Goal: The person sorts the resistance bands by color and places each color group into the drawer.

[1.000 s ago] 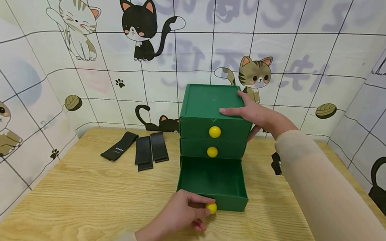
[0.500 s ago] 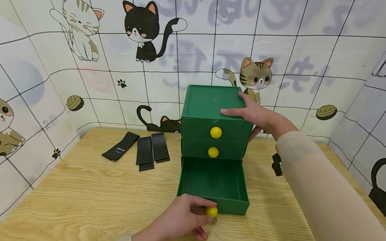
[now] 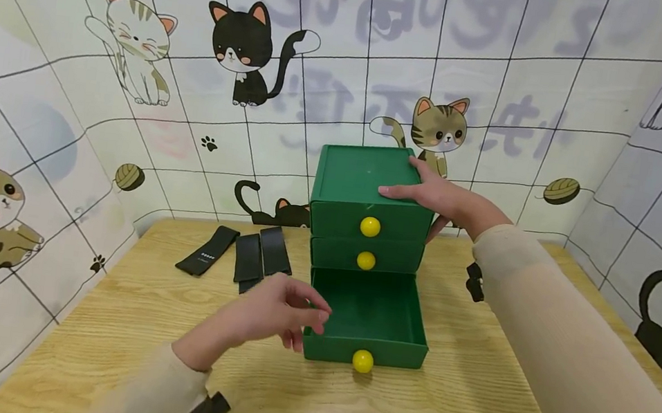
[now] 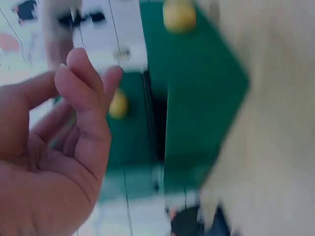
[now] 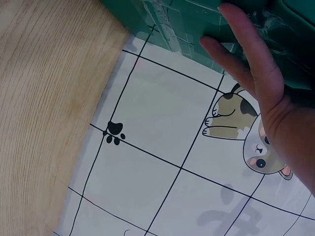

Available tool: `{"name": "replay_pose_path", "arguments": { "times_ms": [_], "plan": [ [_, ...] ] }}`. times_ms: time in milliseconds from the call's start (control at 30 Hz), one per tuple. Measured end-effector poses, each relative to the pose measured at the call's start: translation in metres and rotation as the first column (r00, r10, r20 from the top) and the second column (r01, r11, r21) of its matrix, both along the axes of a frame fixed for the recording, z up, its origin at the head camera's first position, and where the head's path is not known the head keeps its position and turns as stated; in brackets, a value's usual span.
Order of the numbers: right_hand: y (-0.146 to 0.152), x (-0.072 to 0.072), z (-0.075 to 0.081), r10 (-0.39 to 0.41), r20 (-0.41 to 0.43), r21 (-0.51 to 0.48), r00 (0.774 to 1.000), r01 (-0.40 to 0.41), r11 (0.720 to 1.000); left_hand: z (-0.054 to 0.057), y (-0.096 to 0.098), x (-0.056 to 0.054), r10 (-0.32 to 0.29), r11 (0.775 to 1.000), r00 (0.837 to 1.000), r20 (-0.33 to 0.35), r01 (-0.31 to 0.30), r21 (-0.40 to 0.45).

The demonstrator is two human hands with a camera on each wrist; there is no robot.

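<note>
A green drawer box [image 3: 367,173] with three drawers stands on the table, round yellow knobs on their fronts. Its bottom drawer [image 3: 368,309] is pulled out, and the inside looks bare. My right hand [image 3: 436,192] rests on the box's top right edge, thumb on top and other fingers down the side; the right wrist view shows those fingers [image 5: 246,54] along the green side. Over the drawer's left front corner, my left hand [image 3: 279,311] hovers with loosely bent fingers and nothing in them. The bottom yellow knob [image 3: 363,361] is free of the hand.
Several flat black strips [image 3: 208,251] lie on the table [image 3: 177,326] left of the box, partly behind my left hand. A wall covering with printed cats [image 3: 245,49] rises close behind the box and along both sides.
My left hand has let go of the bottom drawer's knob and moved up and to the left. The drawer slid out slightly before that; my right hand has stayed on the box.
</note>
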State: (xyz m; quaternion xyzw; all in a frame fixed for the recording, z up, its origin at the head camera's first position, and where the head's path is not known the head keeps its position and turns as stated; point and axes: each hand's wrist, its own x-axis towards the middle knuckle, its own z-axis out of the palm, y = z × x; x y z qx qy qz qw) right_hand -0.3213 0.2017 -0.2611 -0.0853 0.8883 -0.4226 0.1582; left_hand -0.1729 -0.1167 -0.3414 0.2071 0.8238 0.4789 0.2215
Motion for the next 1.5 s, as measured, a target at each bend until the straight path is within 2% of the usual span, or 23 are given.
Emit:
{"name": "replay_pose_path", "arguments": {
  "times_ms": [67,133,267,400,567,667,767,900,1000,1167,1333,1500],
  "plan": [
    [0.0,0.0,0.0,-0.004,0.0,-0.004,1.0,0.004,1.0,0.004,-0.019,-0.018,-0.002,0.999,0.995,-0.097,-0.003,-0.054],
    [0.001,0.0,-0.001,-0.008,0.001,-0.007,1.0,0.008,1.0,0.007,-0.038,-0.035,0.015,0.994,0.986,-0.166,-0.032,-0.102],
    [0.001,-0.001,-0.002,-0.007,0.0,-0.008,1.0,0.007,1.0,0.004,-0.077,-0.067,0.091,0.983,0.972,-0.216,-0.123,-0.14],
    [0.001,-0.001,-0.002,-0.006,-0.003,-0.015,1.0,0.006,1.0,-0.002,-0.112,-0.093,0.161,0.966,0.956,-0.246,-0.204,-0.161],
    [0.002,-0.001,-0.001,-0.012,-0.005,-0.014,1.0,0.012,1.0,-0.012,-0.141,-0.119,0.23,0.924,0.915,-0.331,-0.312,-0.22],
    [0.004,-0.001,-0.001,-0.018,-0.013,-0.007,1.0,0.018,1.0,-0.022,-0.153,-0.134,0.246,0.894,0.889,-0.385,-0.362,-0.266],
    [0.003,-0.001,-0.001,-0.021,-0.011,-0.013,1.0,0.021,1.0,-0.032,-0.163,-0.147,0.249,0.869,0.878,-0.408,-0.389,-0.306],
    [0.001,0.0,-0.002,-0.02,-0.001,-0.017,1.0,0.02,1.0,-0.043,-0.176,-0.16,0.256,0.839,0.878,-0.404,-0.409,-0.358],
    [-0.001,0.001,-0.002,-0.018,0.0,-0.021,1.0,0.018,1.0,-0.048,-0.184,-0.167,0.268,0.83,0.882,-0.388,-0.416,-0.371],
    [0.001,0.002,-0.003,-0.024,-0.004,-0.026,1.0,0.024,0.999,-0.059,-0.187,-0.179,0.294,0.836,0.885,-0.362,-0.422,-0.352],
    [0.0,0.001,-0.004,-0.025,-0.003,-0.014,1.0,0.025,1.0,-0.069,-0.19,-0.187,0.275,0.848,0.907,-0.318,-0.385,-0.364],
    [-0.002,-0.001,-0.004,-0.035,-0.003,-0.017,0.999,0.035,0.999,-0.077,-0.194,-0.197,0.233,0.847,0.914,-0.333,-0.359,-0.391]
  ]
}}
